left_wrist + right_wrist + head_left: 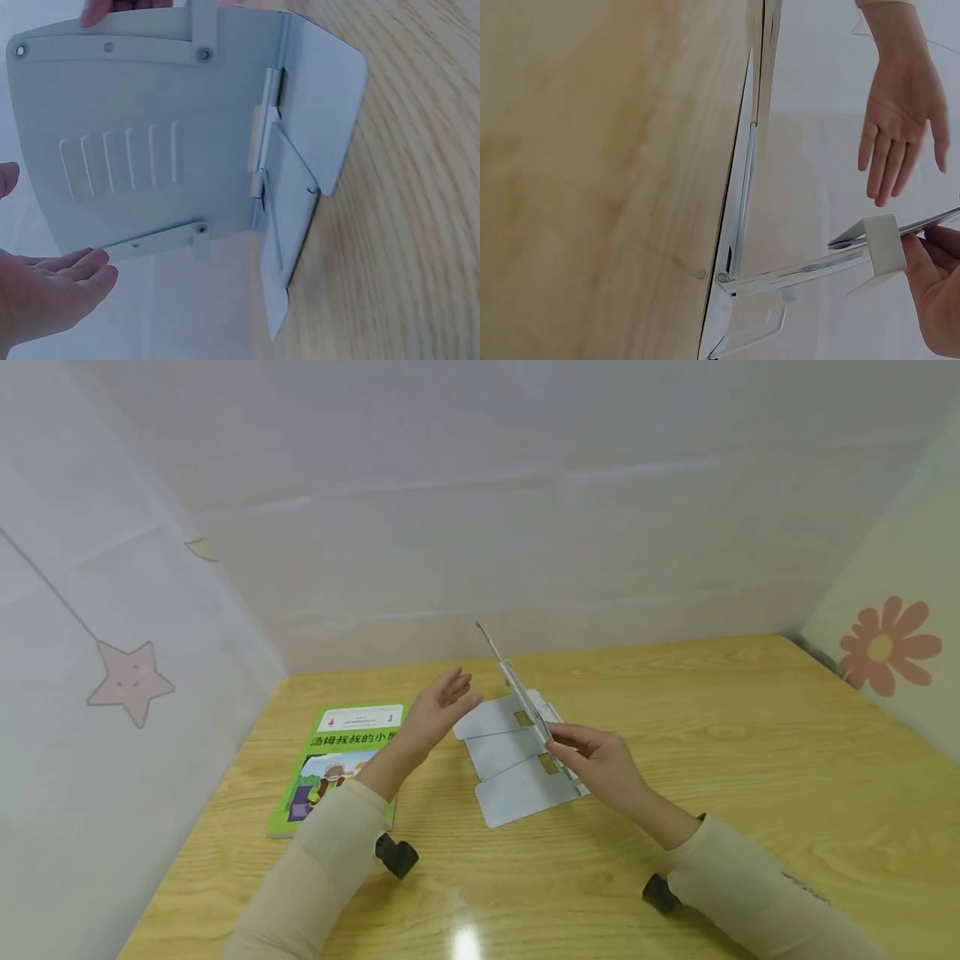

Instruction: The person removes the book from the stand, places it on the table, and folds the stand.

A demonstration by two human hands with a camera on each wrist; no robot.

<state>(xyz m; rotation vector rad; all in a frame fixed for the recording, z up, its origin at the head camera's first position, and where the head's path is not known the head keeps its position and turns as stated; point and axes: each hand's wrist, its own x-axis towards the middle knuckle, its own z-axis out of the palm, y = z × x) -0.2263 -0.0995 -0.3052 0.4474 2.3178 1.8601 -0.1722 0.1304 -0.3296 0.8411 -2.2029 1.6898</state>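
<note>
Head view: left hand (433,712) raised, spread near white stand (501,756); right hand (602,762) pinches its tilted panel (154,139).

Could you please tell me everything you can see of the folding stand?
The folding stand is pale grey-white and looks like painted metal. Its base lies flat on the table, right of the green book, with two square openings. A hinged panel rises at a slant, bearing a row of slot-like ridges and riveted strips along two edges. Thin wire shows near the hinge. The right hand pinches the panel's edge; the left hand is beside it, apparently not touching.
</note>
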